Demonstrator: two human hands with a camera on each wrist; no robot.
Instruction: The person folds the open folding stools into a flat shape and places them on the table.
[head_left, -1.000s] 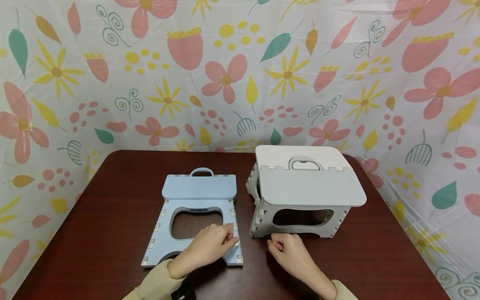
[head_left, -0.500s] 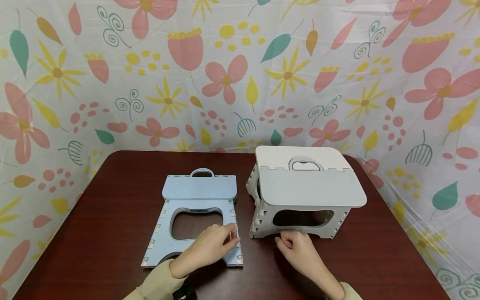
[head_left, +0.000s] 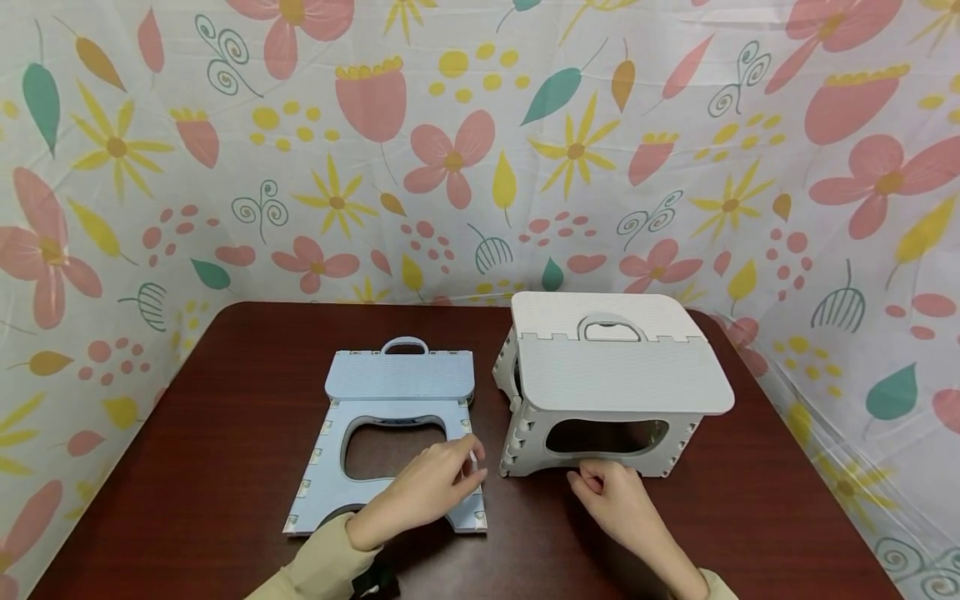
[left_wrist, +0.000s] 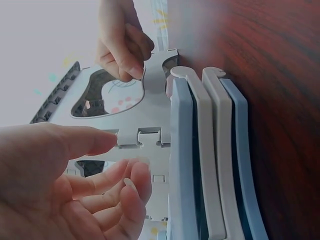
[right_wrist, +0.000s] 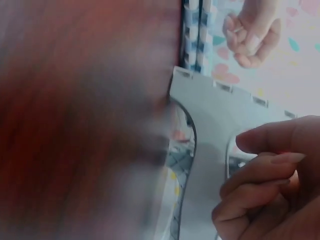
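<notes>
A light blue folding step stool (head_left: pixel 398 377), folded flat with a carry handle at its far end, lies left of centre in the head view. My left hand (head_left: pixel 427 490) hovers over its near right part, fingers loosely curled and holding nothing. To the right stands a grey-white folding step stool (head_left: pixel 622 379), unfolded on its legs. In front of its near leg panel is my right hand (head_left: pixel 621 504), fingers bent, with nothing visible in them. The right wrist view shows this hand beside the grey panel (right_wrist: pixel 207 125); whether it touches is unclear.
Both stools rest on a dark red-brown wooden table (head_left: pixel 202 450) with rounded far corners. A white curtain (head_left: pixel 480 250) printed with flowers and leaves hangs behind and at the sides. A narrow strip of tabletop separates the two stools.
My right hand has shifted rightward along the front of the grey-white stool. My left hand has moved slightly right, its fingers loosening a little. Both stools stay put.
</notes>
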